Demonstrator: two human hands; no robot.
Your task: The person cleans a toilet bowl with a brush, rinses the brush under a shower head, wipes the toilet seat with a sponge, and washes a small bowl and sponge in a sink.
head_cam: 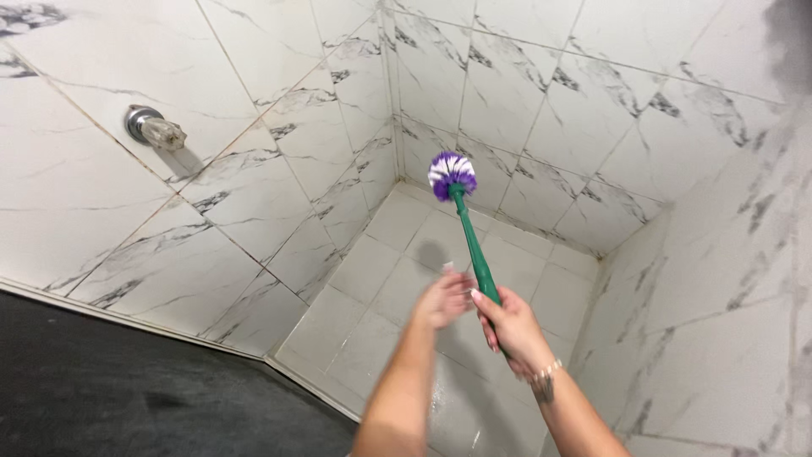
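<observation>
Left hand (441, 298): nearest to my camera with its forearm; I see it half curled just beside the handle, blurred, and I cannot tell whether it touches or holds anything.
Right hand (510, 328): my grip is clenched around the lower end of the brush handle; a beaded bracelet (545, 371) sits on the wrist.
Brush (463, 222): round purple-and-white bristle head on a green handle, tilted up and away from me, the head raised toward the far corner of the shower, apart from the tiles as far as I can tell.
Shower floor (381, 288): pale square tiles, wet and shiny below my arms.
Walls (254, 152): white marble-look tiles with grey veins on three sides.
Tap (155, 129): metal fitting with a clear knob on the left wall, well apart from the brush.
Dark floor (110, 381): lies outside the shower at lower left.
</observation>
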